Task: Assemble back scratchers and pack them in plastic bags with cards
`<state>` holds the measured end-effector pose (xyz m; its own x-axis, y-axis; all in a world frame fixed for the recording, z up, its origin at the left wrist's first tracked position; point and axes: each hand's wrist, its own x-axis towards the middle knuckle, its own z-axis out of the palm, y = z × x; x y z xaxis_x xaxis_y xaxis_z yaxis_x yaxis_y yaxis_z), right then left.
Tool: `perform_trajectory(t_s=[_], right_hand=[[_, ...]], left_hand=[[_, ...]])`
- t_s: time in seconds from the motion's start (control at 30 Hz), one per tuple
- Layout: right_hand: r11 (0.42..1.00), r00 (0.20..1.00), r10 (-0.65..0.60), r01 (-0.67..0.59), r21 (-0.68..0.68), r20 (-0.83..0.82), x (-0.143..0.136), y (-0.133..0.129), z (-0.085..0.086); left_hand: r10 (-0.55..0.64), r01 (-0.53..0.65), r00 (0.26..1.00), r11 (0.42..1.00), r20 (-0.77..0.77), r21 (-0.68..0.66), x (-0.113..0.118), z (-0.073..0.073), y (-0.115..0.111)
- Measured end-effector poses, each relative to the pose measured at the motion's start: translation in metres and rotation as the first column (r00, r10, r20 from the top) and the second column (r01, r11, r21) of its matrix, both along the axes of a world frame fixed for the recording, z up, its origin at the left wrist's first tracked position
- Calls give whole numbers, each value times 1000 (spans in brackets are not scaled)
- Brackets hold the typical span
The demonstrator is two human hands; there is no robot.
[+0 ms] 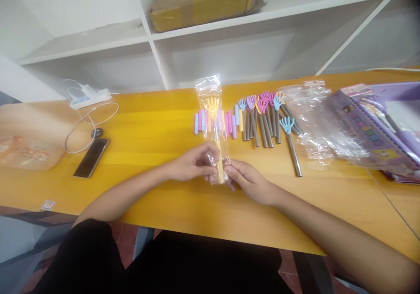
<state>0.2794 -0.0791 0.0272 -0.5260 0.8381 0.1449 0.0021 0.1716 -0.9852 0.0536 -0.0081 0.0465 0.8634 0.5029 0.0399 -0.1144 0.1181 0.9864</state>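
Observation:
Between my two hands is a clear plastic bag with a yellow hand-shaped back scratcher (pixel 213 106) inside, its claw toward the bag's top. My left hand (pixel 197 162) is closed on the bag's left side, around the scratcher's handle. From the right, my right hand (pixel 247 180) pinches the lower edge of the same bag. Behind the bag lies a row of coloured handle sleeves (pixel 229 123) in blue, pink, purple and yellow. To the right sits a group of back scratchers (pixel 264 114) with metal rods, and a single blue back scratcher (pixel 289 145) lies apart nearer me.
Clear plastic bags (pixel 315 127) are heaped beside a purple box (pixel 377 132) at right. At left lie a phone (pixel 92 157), a white cable with a power strip (pixel 92 97), and an orange-printed bag (pixel 29 154). White shelves with a cardboard box (pixel 206 1) stand behind the table.

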Motion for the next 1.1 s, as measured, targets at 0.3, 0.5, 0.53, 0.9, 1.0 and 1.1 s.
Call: perform_trajectory(t_s=[0.3, 0.5, 0.53, 0.9, 1.0, 1.1], right_hand=[[996, 998, 52, -55, 71, 48, 5, 2, 4], [999, 999, -50, 50, 6, 19, 6, 7, 1], [996, 997, -79, 79, -27, 6, 6, 7, 0], [995, 988, -97, 101, -25, 123, 2, 9, -4], [999, 986, -43, 37, 40, 160, -3, 5, -5], [997, 979, -17, 0, 82, 204, -6, 2, -5]], left_hand=[[-38, 40, 999, 997, -28, 61, -4, 1, 4], [-119, 163, 981, 936, -152, 314, -2, 1, 1], [-141, 192, 975, 921, -170, 338, -2, 1, 0], [460, -346, 887, 708, -30, 616, -3, -6, 8], [595, -550, 796, 629, 117, 549, -6, -8, 23], [620, -620, 765, 634, 175, 463, -10, -8, 35]])
